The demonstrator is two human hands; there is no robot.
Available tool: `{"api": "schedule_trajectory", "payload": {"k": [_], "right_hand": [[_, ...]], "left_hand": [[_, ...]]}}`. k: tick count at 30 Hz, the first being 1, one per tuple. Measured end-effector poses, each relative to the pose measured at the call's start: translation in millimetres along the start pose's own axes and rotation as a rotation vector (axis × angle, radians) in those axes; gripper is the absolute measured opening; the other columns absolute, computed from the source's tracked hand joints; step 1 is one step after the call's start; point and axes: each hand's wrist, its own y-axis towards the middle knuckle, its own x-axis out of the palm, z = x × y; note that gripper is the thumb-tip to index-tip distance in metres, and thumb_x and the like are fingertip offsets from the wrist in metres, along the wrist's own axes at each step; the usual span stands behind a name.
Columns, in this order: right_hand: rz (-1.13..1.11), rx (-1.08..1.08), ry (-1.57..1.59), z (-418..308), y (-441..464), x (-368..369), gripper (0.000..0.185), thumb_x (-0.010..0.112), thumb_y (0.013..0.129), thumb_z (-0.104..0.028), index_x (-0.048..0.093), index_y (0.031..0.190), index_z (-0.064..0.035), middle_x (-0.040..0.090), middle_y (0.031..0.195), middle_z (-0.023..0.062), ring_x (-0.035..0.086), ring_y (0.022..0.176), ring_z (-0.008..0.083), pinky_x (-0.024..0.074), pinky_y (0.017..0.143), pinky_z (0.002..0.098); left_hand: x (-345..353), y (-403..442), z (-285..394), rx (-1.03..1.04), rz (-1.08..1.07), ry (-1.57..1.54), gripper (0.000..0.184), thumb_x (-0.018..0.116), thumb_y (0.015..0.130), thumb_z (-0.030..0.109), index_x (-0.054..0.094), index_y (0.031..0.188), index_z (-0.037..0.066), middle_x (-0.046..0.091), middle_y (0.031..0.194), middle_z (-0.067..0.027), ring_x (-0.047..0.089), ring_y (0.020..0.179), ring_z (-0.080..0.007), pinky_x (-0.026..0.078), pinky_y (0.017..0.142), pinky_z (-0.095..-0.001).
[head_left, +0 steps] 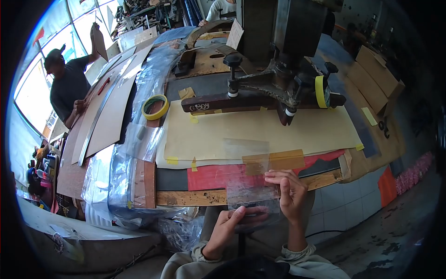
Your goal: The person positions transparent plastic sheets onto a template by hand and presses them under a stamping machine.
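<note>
A clear plastic sheet (246,188) hangs between my hands at the front edge of the wooden bench (186,198). My left hand (227,225) pinches its lower left part, with fingers showing through the film. At its right side, my right hand (288,188) holds the edge between thumb and fingers. Brown translucent tape (290,159) lies by the sheet's upper right, partly behind it. Behind are a red strip (204,177) and a large cream sheet (232,132) with small yellow tape pieces along its edges. A dark press bar (209,104) rests across the cream sheet.
A yellow tape roll (155,107) lies at the left; another yellow roll (320,91) hangs on the press. Scissors (383,128) and a cardboard box (374,76) are at the right. Brown boards (109,123) and plastic wrap lie left. One person (69,86) stands left, another (220,9) sits behind.
</note>
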Motion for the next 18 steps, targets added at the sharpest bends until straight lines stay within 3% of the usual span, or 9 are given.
{"api": "schedule_trajectory", "payload": {"k": [5, 8, 11, 15, 18], "right_hand": [[0.044, -0.006, 0.097, 8.0, -1.6, 0.0, 0.035, 0.047, 0.095, -0.021, 0.068, 0.077, 0.0009, 0.068, 0.081, 0.0115, 0.064, 0.079, 0.0232, 0.048, 0.073, 0.0317], [0.048, 0.007, 0.098, 7.0, -1.1, -1.2, 0.033, 0.047, 0.094, -0.018, 0.067, 0.076, 0.0012, 0.067, 0.077, 0.0111, 0.062, 0.074, 0.0223, 0.0472, 0.07, 0.0314], [0.047, 0.116, 0.145, 4.2, 6.0, -3.6, 0.026, 0.052, 0.091, -0.013, 0.065, 0.074, 0.0017, 0.065, 0.072, 0.0111, 0.06, 0.068, 0.022, 0.0461, 0.067, 0.0316], [-0.047, 0.081, -0.266, -9.4, 34.9, -10.0, 0.021, 0.061, 0.083, -0.008, 0.059, 0.064, 0.0022, 0.057, 0.065, 0.0108, 0.056, 0.069, 0.0251, 0.0444, 0.067, 0.0322], [-0.168, -0.168, -0.48, -10.0, 71.0, -0.1, 0.014, 0.064, 0.08, -0.009, 0.059, 0.072, 0.0016, 0.057, 0.076, 0.0114, 0.056, 0.077, 0.0276, 0.0451, 0.07, 0.0341]], "left_hand": [[11.1, -25.9, 2.0, -0.041, -0.067, 0.101, 0.055, 0.038, 0.097, 0.034, 0.049, 0.119, -0.016, 0.058, 0.116, -0.0249, 0.059, 0.107, -0.0275, 0.041, 0.094, -0.0303], [8.1, -34.9, -7.0, -0.042, -0.077, 0.018, 0.054, 0.037, 0.098, 0.033, 0.049, 0.12, -0.014, 0.057, 0.119, -0.0228, 0.057, 0.11, -0.0274, 0.039, 0.096, -0.03], [8.2, -44.6, -14.1, -0.084, -0.126, 0.123, 0.052, 0.035, 0.099, 0.031, 0.049, 0.121, -0.013, 0.056, 0.122, -0.0201, 0.054, 0.115, -0.0271, 0.037, 0.099, -0.0311], [4.9, -50.6, -31.6, -0.148, -0.117, 0.114, 0.05, 0.034, 0.1, 0.031, 0.049, 0.122, -0.012, 0.056, 0.123, -0.0182, 0.05, 0.119, -0.026, 0.034, 0.102, -0.0316], [3.5, -50.7, -34.7, -0.133, -0.136, 0.163, 0.051, 0.034, 0.1, 0.031, 0.049, 0.122, -0.012, 0.055, 0.123, -0.0187, 0.05, 0.119, -0.0252, 0.033, 0.103, -0.0312]]}}
